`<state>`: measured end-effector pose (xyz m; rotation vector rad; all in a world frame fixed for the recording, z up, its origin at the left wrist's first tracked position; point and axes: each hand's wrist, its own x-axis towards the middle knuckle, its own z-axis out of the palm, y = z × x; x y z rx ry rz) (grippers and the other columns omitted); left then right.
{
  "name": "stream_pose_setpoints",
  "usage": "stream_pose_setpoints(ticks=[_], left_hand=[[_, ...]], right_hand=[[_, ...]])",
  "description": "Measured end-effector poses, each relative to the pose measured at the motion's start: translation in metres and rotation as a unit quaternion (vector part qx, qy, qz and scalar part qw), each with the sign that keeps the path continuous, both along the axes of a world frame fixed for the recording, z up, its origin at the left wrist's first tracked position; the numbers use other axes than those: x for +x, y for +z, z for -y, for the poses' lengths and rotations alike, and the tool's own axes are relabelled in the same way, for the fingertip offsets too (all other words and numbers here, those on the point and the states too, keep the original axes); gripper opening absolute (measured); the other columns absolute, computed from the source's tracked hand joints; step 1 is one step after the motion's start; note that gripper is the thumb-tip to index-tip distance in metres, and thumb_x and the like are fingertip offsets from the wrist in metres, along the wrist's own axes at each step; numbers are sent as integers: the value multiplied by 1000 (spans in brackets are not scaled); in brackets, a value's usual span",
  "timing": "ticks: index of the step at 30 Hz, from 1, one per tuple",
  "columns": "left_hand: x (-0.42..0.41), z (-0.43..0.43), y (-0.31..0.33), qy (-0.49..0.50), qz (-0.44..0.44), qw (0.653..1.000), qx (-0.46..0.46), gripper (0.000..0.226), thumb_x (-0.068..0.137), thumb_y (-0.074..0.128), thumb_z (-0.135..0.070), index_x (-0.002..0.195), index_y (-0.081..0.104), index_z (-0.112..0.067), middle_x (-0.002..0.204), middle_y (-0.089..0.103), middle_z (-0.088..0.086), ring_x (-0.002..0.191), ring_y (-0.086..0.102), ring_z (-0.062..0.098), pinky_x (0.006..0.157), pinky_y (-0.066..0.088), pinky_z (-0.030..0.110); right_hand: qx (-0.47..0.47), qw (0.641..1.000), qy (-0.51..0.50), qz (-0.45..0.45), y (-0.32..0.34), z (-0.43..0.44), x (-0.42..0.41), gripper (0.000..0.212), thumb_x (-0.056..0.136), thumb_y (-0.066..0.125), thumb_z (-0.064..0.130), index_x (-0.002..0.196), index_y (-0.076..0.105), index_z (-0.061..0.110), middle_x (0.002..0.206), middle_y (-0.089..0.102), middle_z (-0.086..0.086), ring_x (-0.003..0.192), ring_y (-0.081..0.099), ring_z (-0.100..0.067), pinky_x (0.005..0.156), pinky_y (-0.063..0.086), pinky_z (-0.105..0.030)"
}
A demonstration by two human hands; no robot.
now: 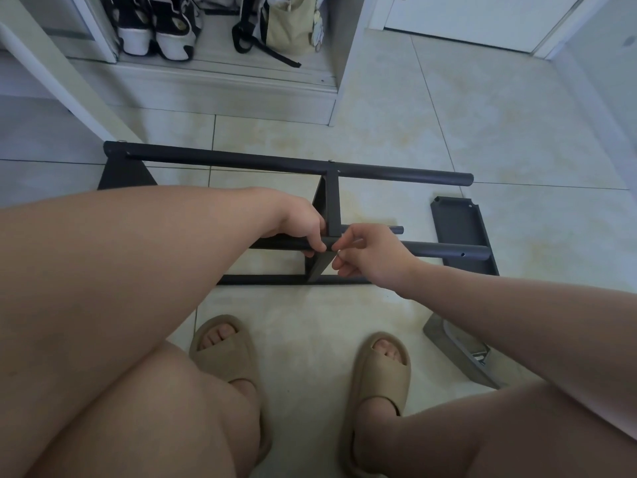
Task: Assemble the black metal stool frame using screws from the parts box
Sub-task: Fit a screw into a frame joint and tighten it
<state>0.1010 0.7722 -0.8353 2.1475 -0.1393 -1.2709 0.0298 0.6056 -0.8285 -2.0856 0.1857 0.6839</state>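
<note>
The black metal stool frame [282, 163] lies on its side on the tiled floor, its long tubes running left to right with a cross brace [332, 205] between them. My left hand [300, 225] grips a near tube just left of the brace joint. My right hand [365, 253] pinches something small at that same joint; the item itself is too small to make out. A separate black flat plate [462, 229] lies at the right, under the tube ends. The grey parts box [458, 350] sits at the lower right, partly hidden by my right forearm.
My two feet in beige slippers [224, 346] stand just in front of the frame. A white cabinet [224, 81] with shoes and a bag is at the back. A white door [465, 22] is at the far right.
</note>
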Motion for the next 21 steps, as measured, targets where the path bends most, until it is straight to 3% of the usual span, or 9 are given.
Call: stream_pose_setpoints(ticks=[3,8,12,17,21], left_hand=[[0,0,-1,4,-1,1000,0,32,91,69,-13,122,67,-6,113,73,15,112,66,29,111,42,42],[0,0,-1,6,2,1000,3,29,91,70,-14,119,68,-7,112,73,17,115,65,30,112,41,45],[1,0,-2,4,6,1000,0,30,91,70,-14,120,67,-9,115,72,13,111,68,26,112,42,44],[1,-1,-4,0,3,1000,-2,31,91,70,-14,121,68,-9,116,72,14,113,66,28,112,42,45],[2,-2,-5,4,6,1000,-4,30,90,71,-13,120,69,-8,114,73,15,112,67,28,111,43,44]], right_hand=[[-59,997,40,31,0,-2,0,23,98,49,2,87,62,19,81,76,-5,66,70,-14,79,59,-46],[-111,987,95,69,3,-9,-2,29,94,48,4,83,59,29,83,75,-2,79,73,-21,74,62,-41],[-84,993,75,40,2,-7,-2,26,97,47,2,87,60,22,83,75,-2,74,73,-15,75,61,-38],[14,1000,12,4,2,-1,-2,21,99,50,-3,88,61,12,76,72,-3,67,68,-16,84,58,-40],[22,1000,-7,-2,0,-2,-3,21,99,51,-3,88,61,11,74,71,-3,67,67,-17,82,59,-37]])
